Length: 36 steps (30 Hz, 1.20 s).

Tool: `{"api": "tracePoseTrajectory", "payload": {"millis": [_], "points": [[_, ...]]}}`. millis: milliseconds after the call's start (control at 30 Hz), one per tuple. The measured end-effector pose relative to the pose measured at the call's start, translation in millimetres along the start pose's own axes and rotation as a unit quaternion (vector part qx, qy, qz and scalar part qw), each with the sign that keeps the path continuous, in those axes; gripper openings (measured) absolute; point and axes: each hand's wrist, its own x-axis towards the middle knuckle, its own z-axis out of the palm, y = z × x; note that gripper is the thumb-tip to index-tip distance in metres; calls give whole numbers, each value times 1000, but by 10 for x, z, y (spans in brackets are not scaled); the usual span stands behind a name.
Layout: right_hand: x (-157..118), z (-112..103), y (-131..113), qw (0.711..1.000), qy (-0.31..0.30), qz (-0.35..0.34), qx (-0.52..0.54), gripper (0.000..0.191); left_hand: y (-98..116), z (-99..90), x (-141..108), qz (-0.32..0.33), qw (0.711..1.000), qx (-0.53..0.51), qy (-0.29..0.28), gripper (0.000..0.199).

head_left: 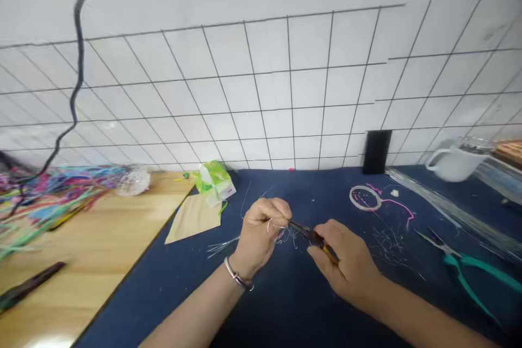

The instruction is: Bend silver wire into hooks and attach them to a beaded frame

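My left hand [261, 231], with a bracelet at the wrist, pinches a thin pale wire [269, 225] that curves near its fingertips. In my right hand [346, 261] are pliers [312, 235] with dark jaws and a yellow-and-dark handle. The plier tips point left and meet the wire at my left fingertips; the exact contact is too small to make out. Several fine wire pieces [294, 236] and a bit of pink show just behind and below the jaws. More thin wires [222, 246] lie left of my left wrist.
Green-handled pliers [459, 261], wire scraps [387, 244], a ring-shaped spool [366, 198] with pink cord and a long wire bundle [448, 212] lie right. A white cup [452, 163] stands behind. Left are a green tissue pack [215, 180], beige cloth [194, 218] and coloured strands [49, 190].
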Motion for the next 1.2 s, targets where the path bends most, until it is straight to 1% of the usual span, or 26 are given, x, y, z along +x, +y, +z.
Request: {"api": "tracePoseTrajectory", "payload": {"millis": [167,333,433,533,633,700,767,800,900,933,1000,1067,1200], "points": [[12,38,40,998,39,-20,-33,16,5,53,-11,-18,999,-24,13,15],[25,63,51,989,94,-57,-103,19,15,79,-28,-15,999,-32,19,14],[42,75,58,977,116,-75,-160,21,15,89,-38,-18,999,-24,26,14],[45,85,86,960,137,-92,-226,25,4,99,-50,-18,999,-14,41,13],[35,88,133,942,144,-104,-285,31,-9,110,-60,-23,998,-3,60,13],[29,85,158,935,143,-107,-307,33,-11,119,-61,-31,997,-5,67,13],[30,80,166,940,139,-105,-295,32,-6,128,-57,-41,997,-17,64,14],[32,78,163,948,134,-99,-271,31,-1,130,-52,-47,997,-26,61,14],[43,82,138,983,100,-50,-147,28,13,129,-33,-67,994,-58,56,14],[46,84,130,990,84,-31,-109,27,15,124,-27,-72,994,-67,57,14],[48,86,119,996,61,-7,-66,27,12,111,-17,-75,992,-80,60,15],[46,81,113,997,55,-3,-59,27,1,98,-13,-77,991,-89,58,15],[42,63,103,995,61,-20,-80,28,-22,93,-23,-89,990,-96,49,15]]}}
